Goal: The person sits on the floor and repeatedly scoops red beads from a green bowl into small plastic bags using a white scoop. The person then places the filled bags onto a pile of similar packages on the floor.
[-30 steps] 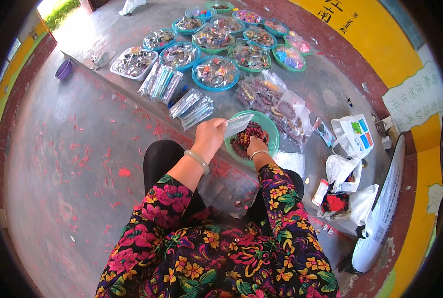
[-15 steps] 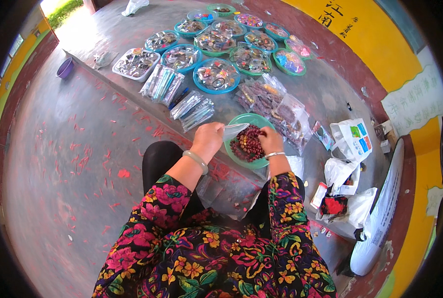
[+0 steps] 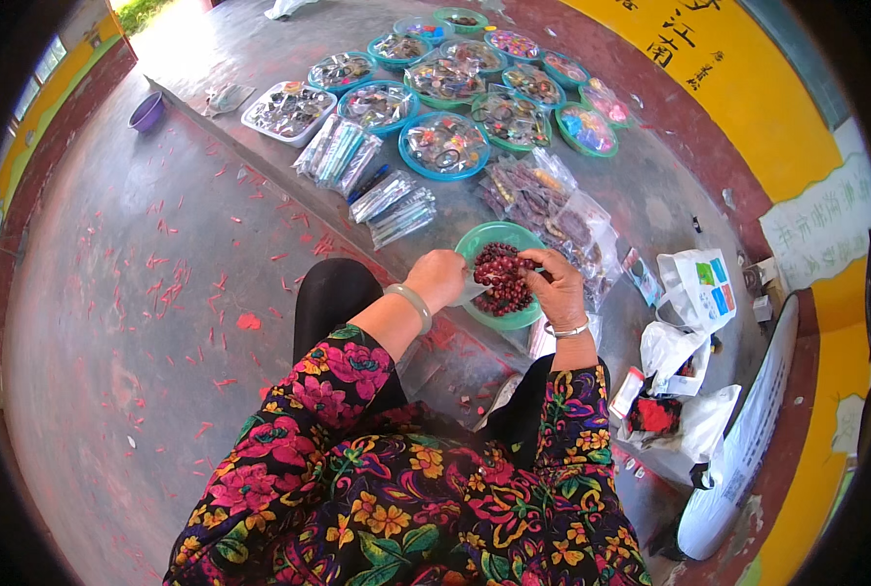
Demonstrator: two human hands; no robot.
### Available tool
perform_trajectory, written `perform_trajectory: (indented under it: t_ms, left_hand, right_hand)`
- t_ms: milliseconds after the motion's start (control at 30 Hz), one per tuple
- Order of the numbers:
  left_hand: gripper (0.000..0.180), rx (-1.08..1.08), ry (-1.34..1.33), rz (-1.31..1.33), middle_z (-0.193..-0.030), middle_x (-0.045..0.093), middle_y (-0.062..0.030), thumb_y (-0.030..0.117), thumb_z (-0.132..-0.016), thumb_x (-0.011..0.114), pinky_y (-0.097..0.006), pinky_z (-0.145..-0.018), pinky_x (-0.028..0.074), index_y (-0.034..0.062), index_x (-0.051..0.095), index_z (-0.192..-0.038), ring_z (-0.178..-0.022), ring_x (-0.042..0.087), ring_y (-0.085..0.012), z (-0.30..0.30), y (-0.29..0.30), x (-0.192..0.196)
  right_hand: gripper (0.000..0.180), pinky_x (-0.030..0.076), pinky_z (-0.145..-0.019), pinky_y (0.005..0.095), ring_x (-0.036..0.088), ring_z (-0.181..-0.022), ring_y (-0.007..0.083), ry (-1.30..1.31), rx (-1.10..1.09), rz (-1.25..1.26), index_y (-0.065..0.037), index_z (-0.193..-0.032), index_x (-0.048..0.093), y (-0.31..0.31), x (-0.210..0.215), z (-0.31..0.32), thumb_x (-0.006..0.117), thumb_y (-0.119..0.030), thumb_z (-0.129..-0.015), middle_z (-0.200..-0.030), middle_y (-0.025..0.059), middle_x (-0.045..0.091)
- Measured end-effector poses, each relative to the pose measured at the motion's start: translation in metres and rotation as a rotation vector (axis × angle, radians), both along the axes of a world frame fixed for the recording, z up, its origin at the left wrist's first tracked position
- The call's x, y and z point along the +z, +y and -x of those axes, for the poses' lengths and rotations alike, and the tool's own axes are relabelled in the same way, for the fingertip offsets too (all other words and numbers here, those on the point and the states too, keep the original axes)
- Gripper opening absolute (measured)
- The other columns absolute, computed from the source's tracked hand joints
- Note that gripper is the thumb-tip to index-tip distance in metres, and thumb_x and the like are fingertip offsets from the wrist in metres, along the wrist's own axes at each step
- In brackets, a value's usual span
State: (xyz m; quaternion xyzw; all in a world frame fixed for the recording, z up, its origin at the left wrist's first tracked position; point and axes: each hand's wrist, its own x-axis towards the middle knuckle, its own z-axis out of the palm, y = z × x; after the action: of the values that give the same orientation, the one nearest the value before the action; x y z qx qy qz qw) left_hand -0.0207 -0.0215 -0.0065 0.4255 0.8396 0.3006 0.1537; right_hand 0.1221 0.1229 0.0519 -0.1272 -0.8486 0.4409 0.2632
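A second ago the right hand (image 3: 559, 290) was down among the beads in the bowl; now it has come up at the bowl's right side, thumb and fingers pinching a bunch of beads (image 3: 499, 271). The left hand (image 3: 437, 278) held its clear plastic bag (image 3: 468, 290) out over the bowl then, and now that bag sits lower, by the left rim, much of it hidden behind the fingers pressed together on it.

From where I stand the bunch is deep red, nearly maroon, small round beads packed close with a bit of shine on them. More dark red beads (image 3: 506, 303) of the same sort lie in the pale green bowl (image 3: 484, 236) on the floor (image 3: 191, 391). Whether the bunch is one string or several, I can't tell.

The bunch is to the left of the right hand's fingertips, over the bowl, with the left hand and its bag just across from it. Beyond the bowl lie clear packets (image 3: 553, 205), well apart from the left hand
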Motion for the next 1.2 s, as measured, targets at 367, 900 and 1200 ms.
perform_trajectory:
  t_ms: [367, 900, 1200]
  left_hand:
    - [0.018, -0.142, 0.022, -0.141, -0.075, 0.059, -0.0208, 0.015, -0.077, 0.047, -0.045, -0.067, 0.044, 0.0026, 0.060, -0.074, -0.074, 0.056, -0.0382, -0.003, -0.001, 0.004]
    - [0.019, -0.166, -0.034, -0.222, -0.072, 0.057, -0.0226, 0.014, -0.079, 0.047, -0.046, -0.063, 0.043, 0.0012, 0.061, -0.079, -0.071, 0.055, -0.0396, 0.001, 0.000, 0.002]
    - [0.019, -0.121, -0.767, -0.248, -0.077, 0.063, -0.0083, 0.016, -0.086, 0.051, -0.027, -0.049, 0.046, 0.0012, 0.062, -0.089, -0.063, 0.059, -0.0135, 0.016, -0.012, 0.040]
  right_hand:
    - [0.028, 0.046, -0.073, 0.0297, 0.058, -0.083, 0.0257, -0.081, 0.138, -0.282, -0.004, -0.094, 0.060, -0.010, -0.005, 0.004, 0.059, 0.001, -0.067, -0.090, 0.0113, 0.060]
    - [0.030, 0.045, -0.076, 0.0340, 0.056, -0.090, 0.0280, -0.049, 0.154, -0.367, -0.005, -0.098, 0.055, -0.023, -0.018, 0.016, 0.055, 0.002, -0.069, -0.094, 0.0110, 0.058]
    - [0.053, 0.039, -0.090, 0.0298, 0.046, -0.110, 0.0165, -0.286, 0.178, 0.509, -0.005, -0.120, 0.044, 0.023, -0.019, -0.004, 0.058, 0.002, -0.069, -0.118, 0.0061, 0.050]
